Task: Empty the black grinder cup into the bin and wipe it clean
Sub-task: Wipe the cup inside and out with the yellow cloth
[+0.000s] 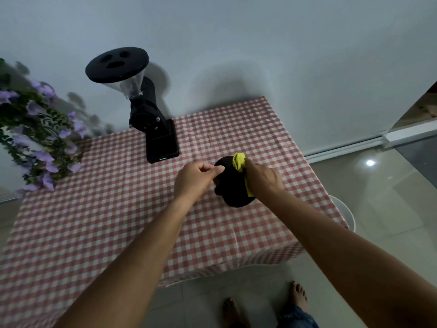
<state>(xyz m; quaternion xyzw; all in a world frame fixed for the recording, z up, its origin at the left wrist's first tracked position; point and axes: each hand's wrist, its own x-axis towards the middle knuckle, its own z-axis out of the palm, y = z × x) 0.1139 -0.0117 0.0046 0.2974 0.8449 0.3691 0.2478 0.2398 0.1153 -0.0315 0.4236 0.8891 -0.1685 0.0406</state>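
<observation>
The black grinder cup [233,185] is held above the checked tablecloth, tilted, between both hands. My left hand [196,179] grips its left rim with thumb and curled fingers. My right hand [262,178] is closed on a yellow cloth [239,162], which sticks out above the cup's top edge and hangs down in a strip along its right side. The cup's inside is hidden from me. The white bin [346,214] peeks out on the floor past the table's right edge.
A black coffee grinder [151,121] with a clear hopper and black lid stands at the back of the table [94,221]. Purple flowers with green leaves [40,138] spread over the left corner. My bare feet stand on glossy tiles below.
</observation>
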